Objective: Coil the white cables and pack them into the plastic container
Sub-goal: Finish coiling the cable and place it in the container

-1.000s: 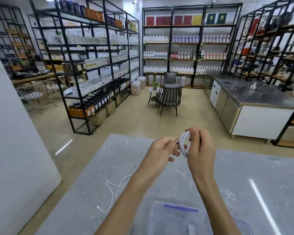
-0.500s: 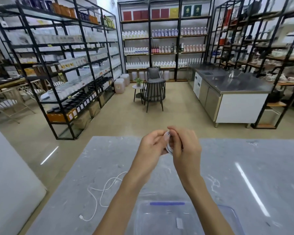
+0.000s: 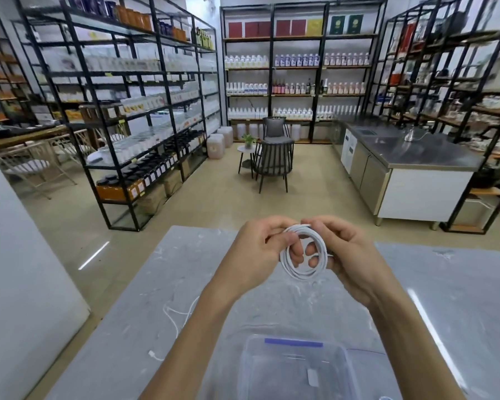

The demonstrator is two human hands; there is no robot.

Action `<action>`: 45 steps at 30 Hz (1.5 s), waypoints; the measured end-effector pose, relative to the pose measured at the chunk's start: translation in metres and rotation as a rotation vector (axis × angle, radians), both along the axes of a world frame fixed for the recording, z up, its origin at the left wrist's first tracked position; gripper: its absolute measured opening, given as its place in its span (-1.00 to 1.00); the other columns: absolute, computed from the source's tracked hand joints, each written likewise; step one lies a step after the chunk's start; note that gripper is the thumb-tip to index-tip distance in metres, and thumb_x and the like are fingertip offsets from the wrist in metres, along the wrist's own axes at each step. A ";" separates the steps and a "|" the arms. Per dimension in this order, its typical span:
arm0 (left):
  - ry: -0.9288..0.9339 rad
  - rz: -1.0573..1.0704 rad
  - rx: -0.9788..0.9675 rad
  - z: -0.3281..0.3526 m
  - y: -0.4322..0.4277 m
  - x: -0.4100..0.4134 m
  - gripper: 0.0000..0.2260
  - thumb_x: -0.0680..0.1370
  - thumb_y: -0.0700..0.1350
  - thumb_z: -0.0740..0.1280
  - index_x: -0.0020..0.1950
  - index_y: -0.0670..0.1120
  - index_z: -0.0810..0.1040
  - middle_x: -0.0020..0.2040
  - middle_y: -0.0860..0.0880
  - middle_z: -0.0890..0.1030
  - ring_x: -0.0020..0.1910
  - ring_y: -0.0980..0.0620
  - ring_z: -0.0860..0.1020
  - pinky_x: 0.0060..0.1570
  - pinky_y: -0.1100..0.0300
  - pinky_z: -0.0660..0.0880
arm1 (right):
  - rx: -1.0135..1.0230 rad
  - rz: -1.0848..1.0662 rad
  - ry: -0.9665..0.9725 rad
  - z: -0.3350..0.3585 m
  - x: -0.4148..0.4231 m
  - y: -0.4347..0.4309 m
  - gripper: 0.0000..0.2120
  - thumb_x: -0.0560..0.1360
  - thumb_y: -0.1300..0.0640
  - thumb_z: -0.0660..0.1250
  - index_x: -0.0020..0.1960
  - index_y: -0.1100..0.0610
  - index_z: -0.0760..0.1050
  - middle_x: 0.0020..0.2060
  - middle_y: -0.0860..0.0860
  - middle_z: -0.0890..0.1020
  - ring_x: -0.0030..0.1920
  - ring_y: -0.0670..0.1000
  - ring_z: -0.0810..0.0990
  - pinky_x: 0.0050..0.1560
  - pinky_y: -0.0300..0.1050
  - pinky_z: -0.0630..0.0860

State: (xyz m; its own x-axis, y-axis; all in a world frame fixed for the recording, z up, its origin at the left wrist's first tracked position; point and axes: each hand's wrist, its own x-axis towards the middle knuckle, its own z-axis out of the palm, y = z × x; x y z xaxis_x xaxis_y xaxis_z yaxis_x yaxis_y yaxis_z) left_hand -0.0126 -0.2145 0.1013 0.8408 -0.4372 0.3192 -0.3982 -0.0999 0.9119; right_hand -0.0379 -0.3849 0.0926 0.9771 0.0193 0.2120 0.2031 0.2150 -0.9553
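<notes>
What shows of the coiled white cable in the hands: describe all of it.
The coiled white cable is a thin, smooth, plastic-looking cord wound into several round loops, with the ring facing the camera. The left hand pinches its upper left side and the right hand holds its right side; fingertips show through the ring. It hangs in the air above the grey table, beyond the clear plastic container.

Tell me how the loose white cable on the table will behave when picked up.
Probably floppy: the loose white cable lies in slack curves on the table, so it should droop from wherever it's pinched. Likely light, since it looks thin. It may spring open after coiling; the coiled cable is gripped by both left hand and right hand.
</notes>
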 end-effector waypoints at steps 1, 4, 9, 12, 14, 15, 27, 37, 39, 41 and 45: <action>0.022 -0.002 -0.017 0.001 0.000 0.000 -0.84 0.60 -0.20 0.26 0.03 -0.11 0.64 -0.31 -0.01 0.66 -0.30 0.02 0.65 -0.15 0.10 0.61 | 0.023 -0.010 0.017 -0.002 0.000 0.002 -0.80 0.44 0.08 0.36 -0.06 0.18 0.64 -0.30 0.08 0.69 -0.38 -0.04 0.64 -0.44 -0.22 0.56; 0.097 0.018 -0.051 0.000 -0.004 0.000 -0.85 0.63 -0.27 0.24 0.04 -0.22 0.61 -0.33 -0.01 0.66 -0.36 0.05 0.64 -0.25 0.21 0.58 | 0.054 -0.061 0.037 -0.011 0.000 0.006 -0.90 0.51 0.21 0.34 -0.10 0.11 0.64 -0.26 0.07 0.70 -0.38 -0.04 0.65 -0.44 -0.21 0.56; 0.054 0.135 -0.002 -0.003 -0.015 0.001 -0.87 0.60 -0.28 0.27 0.07 -0.07 0.51 -0.36 0.00 0.67 -0.37 0.03 0.64 -0.18 0.01 0.60 | 0.066 -0.105 0.059 -0.016 -0.002 -0.001 -0.85 0.53 0.27 0.32 -0.11 0.12 0.66 -0.19 0.12 0.72 -0.26 0.02 0.71 -0.32 -0.21 0.61; -0.088 0.291 0.113 -0.006 -0.024 0.002 -0.86 0.56 -0.23 0.31 0.03 -0.01 0.58 -0.31 -0.03 0.69 -0.30 -0.01 0.65 -0.12 -0.06 0.60 | -0.023 -0.058 0.056 -0.018 -0.007 -0.011 -0.78 0.60 0.17 0.23 0.09 0.10 0.65 -0.02 0.12 0.73 -0.04 0.05 0.72 -0.16 -0.20 0.62; -0.145 0.374 0.150 -0.008 -0.030 0.000 -0.83 0.54 -0.22 0.31 0.01 0.02 0.61 -0.24 0.00 0.71 -0.20 -0.02 0.65 -0.10 -0.04 0.58 | -0.081 -0.050 0.029 -0.018 -0.012 -0.011 -0.77 0.59 0.08 0.27 0.20 0.02 0.59 0.02 0.04 0.72 0.02 0.02 0.71 -0.12 -0.21 0.62; -0.160 0.397 0.159 -0.008 -0.034 -0.001 -0.82 0.54 -0.22 0.30 0.02 0.04 0.62 -0.19 0.01 0.71 -0.16 -0.02 0.65 -0.08 -0.02 0.58 | -0.109 -0.066 0.013 -0.018 -0.013 -0.010 -0.72 0.55 0.05 0.33 0.25 -0.01 0.55 0.02 0.01 0.73 0.02 -0.01 0.70 -0.13 -0.23 0.61; -0.285 0.436 0.206 -0.011 -0.040 -0.006 -0.76 0.55 -0.22 0.22 0.03 0.12 0.53 -0.27 -0.02 0.67 -0.21 -0.09 0.64 -0.17 -0.01 0.60 | -0.137 -0.137 -0.049 -0.018 -0.014 -0.009 -0.71 0.52 0.10 0.37 0.24 -0.01 0.55 -0.02 0.01 0.73 -0.01 -0.01 0.70 -0.05 -0.13 0.65; 0.105 0.157 -0.013 -0.009 -0.021 0.001 -0.76 0.64 -0.28 0.21 0.00 -0.03 0.62 -0.13 -0.08 0.71 -0.18 -0.01 0.71 -0.16 0.10 0.66 | 0.049 -0.008 -0.124 -0.022 -0.014 -0.011 -0.73 0.45 0.17 0.39 0.15 0.03 0.61 -0.08 0.18 0.73 -0.07 0.09 0.71 -0.06 -0.24 0.58; 0.102 0.179 -0.046 -0.010 -0.022 0.000 -0.76 0.63 -0.28 0.20 -0.01 -0.04 0.64 -0.11 -0.09 0.70 -0.16 0.02 0.69 -0.14 0.09 0.66 | 0.020 -0.111 -0.180 -0.025 -0.012 -0.004 -0.80 0.50 0.21 0.36 0.10 0.04 0.63 -0.09 0.11 0.74 -0.08 0.04 0.71 -0.08 -0.27 0.56; 0.121 0.206 -0.078 -0.011 -0.023 -0.002 -0.74 0.63 -0.28 0.19 -0.03 -0.04 0.64 -0.13 -0.10 0.68 -0.17 0.03 0.66 -0.07 -0.01 0.67 | -0.178 -0.304 -0.314 -0.028 -0.010 0.003 -0.76 0.53 0.29 0.34 0.06 -0.01 0.64 -0.06 -0.01 0.73 -0.02 -0.04 0.68 -0.06 -0.30 0.54; 0.158 0.247 -0.084 -0.011 -0.025 -0.002 -0.75 0.65 -0.25 0.18 -0.04 -0.05 0.62 -0.08 -0.21 0.66 -0.09 -0.16 0.66 0.05 -0.20 0.60 | -0.644 -0.661 -0.598 -0.036 -0.002 0.008 -0.68 0.48 0.29 0.42 0.14 -0.04 0.63 0.10 -0.06 0.62 0.06 -0.09 0.54 0.01 -0.24 0.49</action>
